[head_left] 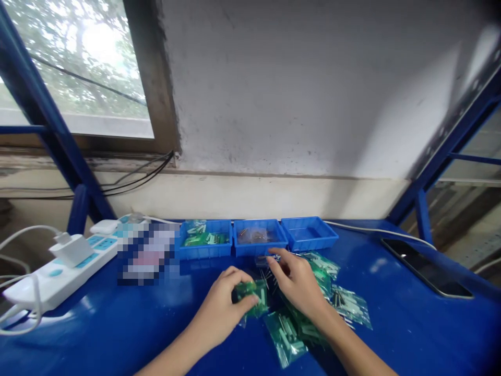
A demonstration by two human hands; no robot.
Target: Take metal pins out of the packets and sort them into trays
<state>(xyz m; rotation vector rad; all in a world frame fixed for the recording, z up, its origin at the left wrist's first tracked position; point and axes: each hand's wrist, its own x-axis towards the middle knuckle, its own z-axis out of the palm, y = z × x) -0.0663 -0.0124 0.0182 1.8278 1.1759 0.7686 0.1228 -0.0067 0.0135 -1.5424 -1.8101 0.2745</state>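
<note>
My left hand (225,297) is closed around a small clear plastic bag (257,300) with green and pale plug-like pieces in it. To its right, my right hand (295,279) reaches over a heap of thin metal screws or nails (267,275), thumb and forefinger drawn together. Whatever lies between those fingertips is too small to make out. Under and beside the right forearm lie several more filled bags, among them a front bag (285,337) and a right-hand bag (352,304) with pale pieces and metal bits.
Along the back stand a blue bin of green bags (205,253), a blue bin of metal parts (260,248) and another blue bin (309,240). A white power strip (50,284) with cables lies left, beside a pixelated item (151,256). A dark phone (426,269) rests right.
</note>
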